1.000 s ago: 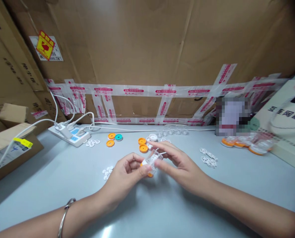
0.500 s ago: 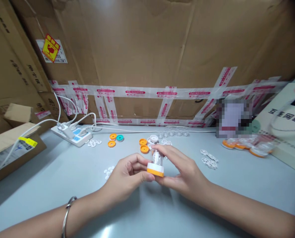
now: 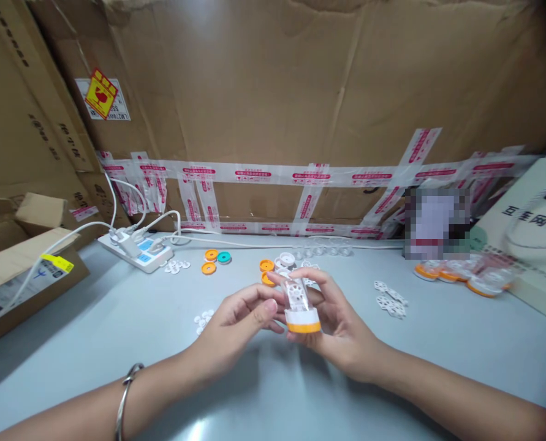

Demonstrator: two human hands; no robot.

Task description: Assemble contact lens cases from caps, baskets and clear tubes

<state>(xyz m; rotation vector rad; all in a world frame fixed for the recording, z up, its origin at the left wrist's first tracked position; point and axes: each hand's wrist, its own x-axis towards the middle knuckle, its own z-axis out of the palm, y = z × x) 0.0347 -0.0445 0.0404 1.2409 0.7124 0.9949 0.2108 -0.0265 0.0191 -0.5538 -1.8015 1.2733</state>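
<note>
Clear plastic container [image 3: 299, 300] held in right hand [image 3: 346, 334] above table [image 3: 263, 398]

Both forearms reach in from the near edge; a metal bracelet [image 3: 124, 398] is on the left wrist. Right grip: closed on the container, thumb under the base, fingers bent along the clear wall. Left hand [image 3: 238, 315]: fingers half curled at the container's left side, thumb raised off it; whether the fingertips bear on the wall cannot be told.

Container roughly upright; base white over an orange band. White perforated insert [image 3: 296, 294] visible inside.

Just beyond the left hand: small white discs [image 3: 203, 320]. To the right: white perforated plates [image 3: 391, 300]. At far left: cardboard carton [image 3: 27, 278], flaps open, contents not visible. Far right: clear containers with orange bases [image 3: 481, 286], contents indistinct. Farther back: orange caps [image 3: 209, 268], teal cap [image 3: 223, 258] and white caps [image 3: 285, 260]. Rearmost on the table: row of clear pieces [image 3: 323, 248], near a large taped box [image 3: 254, 92].
</note>
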